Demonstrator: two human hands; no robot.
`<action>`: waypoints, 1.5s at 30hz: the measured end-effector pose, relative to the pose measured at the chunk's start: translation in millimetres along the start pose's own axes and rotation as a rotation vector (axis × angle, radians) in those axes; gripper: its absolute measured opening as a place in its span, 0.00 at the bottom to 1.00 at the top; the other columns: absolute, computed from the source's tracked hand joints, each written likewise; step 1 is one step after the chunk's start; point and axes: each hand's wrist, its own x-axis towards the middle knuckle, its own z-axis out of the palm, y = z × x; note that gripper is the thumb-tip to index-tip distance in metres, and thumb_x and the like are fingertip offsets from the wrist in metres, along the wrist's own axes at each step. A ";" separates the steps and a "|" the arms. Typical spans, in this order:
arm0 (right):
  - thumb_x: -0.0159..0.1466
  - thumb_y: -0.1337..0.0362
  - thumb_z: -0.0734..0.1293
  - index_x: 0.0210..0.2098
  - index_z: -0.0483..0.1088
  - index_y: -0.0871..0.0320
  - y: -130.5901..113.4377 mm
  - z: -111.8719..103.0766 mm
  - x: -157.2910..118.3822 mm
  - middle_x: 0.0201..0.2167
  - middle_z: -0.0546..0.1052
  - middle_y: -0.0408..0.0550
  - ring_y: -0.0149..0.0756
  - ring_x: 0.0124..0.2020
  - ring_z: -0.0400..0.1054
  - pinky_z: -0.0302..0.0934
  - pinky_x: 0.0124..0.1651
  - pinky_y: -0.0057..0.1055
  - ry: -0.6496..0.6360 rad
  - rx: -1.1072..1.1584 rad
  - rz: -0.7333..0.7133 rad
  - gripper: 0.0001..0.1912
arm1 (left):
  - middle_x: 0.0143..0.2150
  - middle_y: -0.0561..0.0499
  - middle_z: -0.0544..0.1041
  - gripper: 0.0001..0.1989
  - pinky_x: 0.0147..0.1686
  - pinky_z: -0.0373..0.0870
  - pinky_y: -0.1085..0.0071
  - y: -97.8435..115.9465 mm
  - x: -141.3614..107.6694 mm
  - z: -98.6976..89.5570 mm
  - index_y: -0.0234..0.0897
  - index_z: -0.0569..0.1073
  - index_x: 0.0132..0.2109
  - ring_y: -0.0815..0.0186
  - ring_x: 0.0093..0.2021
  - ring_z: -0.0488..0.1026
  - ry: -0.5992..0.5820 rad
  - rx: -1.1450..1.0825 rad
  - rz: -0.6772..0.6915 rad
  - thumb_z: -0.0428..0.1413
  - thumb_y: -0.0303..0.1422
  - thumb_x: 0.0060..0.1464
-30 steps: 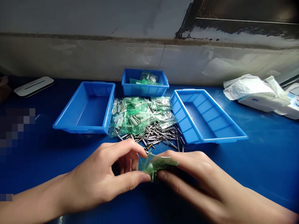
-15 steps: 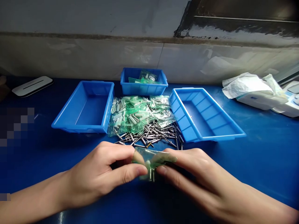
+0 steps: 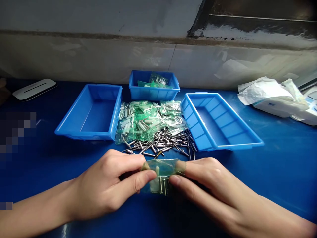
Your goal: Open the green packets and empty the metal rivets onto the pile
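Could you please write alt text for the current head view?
Two bare hands, left and right, hold a small green-tinted plastic bag with screws inside. Beyond it, filled bags lie beside loose metal fasteners, among three blue bins on a blue table.

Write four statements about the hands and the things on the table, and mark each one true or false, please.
1. The left hand and right hand hold one green bag. True.
2. The loose metal fasteners lie inside the right bin. False: the fasteners lie on the table.
3. The far bin holds green packets. True.
4. The white paper is at the left. False: the white paper is at the right.
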 end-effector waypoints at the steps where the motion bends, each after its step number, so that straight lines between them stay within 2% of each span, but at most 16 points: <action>1: 0.71 0.65 0.58 0.28 0.72 0.53 0.7 0.7 0.3 0.20 0.77 0.42 0.33 0.18 0.68 0.62 0.22 0.27 0.012 -0.001 -0.007 0.17 | 0.23 0.57 0.67 0.18 0.26 0.61 0.76 0.0 0.1 0.0 0.36 0.67 0.27 0.71 0.23 0.66 0.008 -0.008 -0.002 0.49 0.32 0.68; 8: 0.72 0.61 0.60 0.23 0.67 0.56 14.7 6.4 1.3 0.16 0.68 0.38 0.28 0.16 0.59 0.52 0.19 0.26 0.045 0.049 0.082 0.20 | 0.25 0.58 0.70 0.08 0.25 0.63 0.79 -1.2 -3.0 2.7 0.37 0.73 0.35 0.73 0.24 0.67 0.082 -0.102 0.059 0.53 0.28 0.65; 10: 0.71 0.60 0.63 0.27 0.71 0.56 15.2 6.8 1.1 0.18 0.72 0.39 0.29 0.18 0.64 0.56 0.20 0.24 0.038 0.146 0.108 0.16 | 0.25 0.59 0.70 0.08 0.27 0.64 0.80 0.3 -3.3 3.0 0.38 0.72 0.35 0.73 0.24 0.67 0.119 -0.117 0.105 0.54 0.25 0.63; 12: 0.68 0.60 0.67 0.40 0.76 0.54 12.3 6.6 1.2 0.24 0.79 0.39 0.31 0.22 0.71 0.64 0.24 0.23 0.021 0.250 0.103 0.06 | 0.27 0.58 0.72 0.07 0.30 0.67 0.80 1.9 -2.8 3.1 0.38 0.72 0.35 0.72 0.27 0.69 0.147 -0.099 0.134 0.55 0.25 0.63; 14: 0.64 0.60 0.72 0.51 0.74 0.52 8.0 6.5 2.1 0.30 0.83 0.41 0.35 0.27 0.76 0.70 0.30 0.24 0.048 0.292 0.061 0.16 | 0.32 0.54 0.75 0.04 0.36 0.70 0.78 2.3 -2.2 3.9 0.37 0.73 0.38 0.69 0.32 0.73 0.140 -0.086 0.160 0.57 0.27 0.63; 16: 0.60 0.61 0.75 0.52 0.74 0.51 5.0 6.9 3.4 0.36 0.84 0.42 0.37 0.31 0.79 0.73 0.35 0.25 0.091 0.280 0.016 0.21 | 0.40 0.51 0.77 0.02 0.44 0.72 0.75 1.2 -2.1 5.9 0.37 0.75 0.43 0.65 0.40 0.75 0.115 -0.108 0.218 0.58 0.28 0.63; 19: 0.65 0.65 0.69 0.48 0.76 0.49 5.0 7.1 5.6 0.38 0.84 0.42 0.38 0.36 0.79 0.74 0.38 0.25 0.135 0.216 -0.037 0.11 | 0.48 0.50 0.77 0.11 0.52 0.71 0.73 -1.1 -3.3 9.3 0.41 0.74 0.51 0.64 0.48 0.75 0.105 -0.143 0.265 0.58 0.26 0.62; 22: 0.70 0.67 0.61 0.43 0.77 0.48 5.6 4.6 7.6 0.35 0.83 0.43 0.36 0.34 0.78 0.73 0.39 0.25 0.168 0.160 -0.069 0.14 | 0.40 0.54 0.78 0.11 0.43 0.73 0.76 -2.4 -4.1 10.1 0.42 0.73 0.49 0.67 0.39 0.76 0.190 -0.120 0.164 0.56 0.25 0.61; 26: 0.72 0.66 0.60 0.40 0.78 0.48 0.5 -0.8 9.0 0.32 0.80 0.40 0.32 0.30 0.74 0.71 0.38 0.20 0.150 0.172 -0.042 0.15 | 0.28 0.60 0.74 0.14 0.29 0.71 0.80 -3.7 -2.1 8.1 0.43 0.68 0.51 0.71 0.26 0.73 0.297 -0.190 -0.006 0.60 0.29 0.60; 30: 0.73 0.63 0.58 0.38 0.78 0.51 1.2 -0.1 6.8 0.29 0.79 0.43 0.35 0.28 0.72 0.70 0.33 0.24 0.128 0.232 0.004 0.16 | 0.25 0.59 0.73 0.03 0.25 0.67 0.79 -5.5 -0.9 6.4 0.40 0.75 0.41 0.72 0.23 0.69 0.249 -0.076 0.003 0.57 0.29 0.62; 32: 0.72 0.62 0.60 0.39 0.76 0.52 6.3 3.1 4.1 0.26 0.77 0.42 0.35 0.25 0.70 0.67 0.29 0.26 0.125 0.230 0.044 0.12 | 0.24 0.58 0.72 0.06 0.23 0.65 0.79 -5.6 -2.0 5.8 0.39 0.76 0.38 0.72 0.22 0.68 0.234 -0.009 0.028 0.55 0.29 0.63; 34: 0.72 0.61 0.61 0.43 0.71 0.52 11.9 6.0 1.3 0.20 0.70 0.37 0.32 0.19 0.65 0.61 0.22 0.25 0.145 0.300 0.124 0.07 | 0.23 0.58 0.73 0.05 0.23 0.66 0.79 -4.8 -3.6 5.5 0.39 0.75 0.38 0.72 0.21 0.70 0.252 -0.011 0.027 0.55 0.29 0.63; 36: 0.73 0.62 0.60 0.43 0.66 0.53 15.4 7.2 -0.6 0.18 0.67 0.34 0.31 0.17 0.63 0.58 0.21 0.24 0.180 0.393 0.152 0.04 | 0.24 0.57 0.76 0.05 0.24 0.69 0.79 -3.4 -4.6 5.5 0.39 0.75 0.37 0.70 0.23 0.74 0.282 -0.039 0.005 0.56 0.30 0.62; 40: 0.71 0.68 0.62 0.37 0.68 0.53 14.8 3.5 -1.1 0.29 0.76 0.41 0.31 0.29 0.71 0.65 0.32 0.23 0.241 0.337 0.023 0.05 | 0.30 0.55 0.80 0.05 0.28 0.73 0.79 -1.8 -4.0 4.7 0.40 0.77 0.36 0.68 0.29 0.78 0.355 -0.038 0.036 0.57 0.31 0.61; 42: 0.68 0.70 0.63 0.39 0.70 0.53 12.8 0.3 -0.6 0.32 0.77 0.40 0.31 0.31 0.72 0.66 0.32 0.22 0.283 0.283 -0.010 0.06 | 0.33 0.57 0.81 0.04 0.32 0.74 0.81 -2.7 -4.2 4.1 0.42 0.78 0.38 0.70 0.31 0.78 0.408 -0.040 0.089 0.59 0.29 0.60; 45: 0.65 0.75 0.61 0.40 0.71 0.52 9.8 -3.1 0.0 0.32 0.78 0.38 0.29 0.30 0.73 0.67 0.31 0.20 0.274 0.220 -0.007 0.12 | 0.40 0.61 0.82 0.12 0.37 0.75 0.86 -6.1 -6.2 4.0 0.49 0.78 0.46 0.71 0.38 0.80 0.473 -0.049 0.130 0.60 0.25 0.59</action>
